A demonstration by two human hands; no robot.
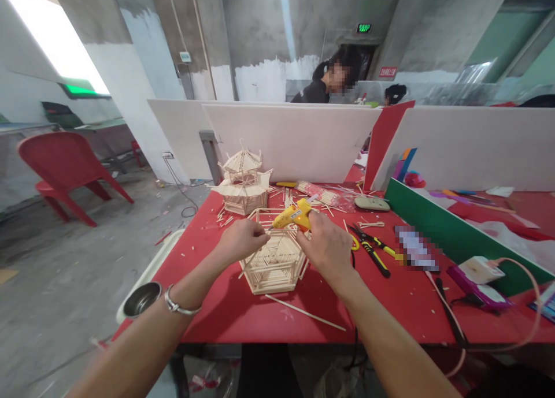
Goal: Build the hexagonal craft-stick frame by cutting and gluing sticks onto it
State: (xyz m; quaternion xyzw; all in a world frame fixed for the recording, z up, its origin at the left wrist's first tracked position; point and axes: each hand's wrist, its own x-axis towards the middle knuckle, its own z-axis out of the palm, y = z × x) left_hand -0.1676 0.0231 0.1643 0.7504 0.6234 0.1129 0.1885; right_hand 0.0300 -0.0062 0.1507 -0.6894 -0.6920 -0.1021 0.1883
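Note:
My right hand grips a yellow glue gun, nozzle pointing left and down at a hexagonal frame of thin wooden sticks on the red table. My left hand is closed in a pinch over the frame's left edge, apparently on a thin stick. Behind the frame stands a finished stick pagoda model. A long loose stick lies in front of the frame.
Pliers and cutters with yellow-black handles lie right of my hand. A bag of sticks, white partition boards, a green board, a charger and cables, a steel cup and a red chair surround me. A person sits beyond the partition.

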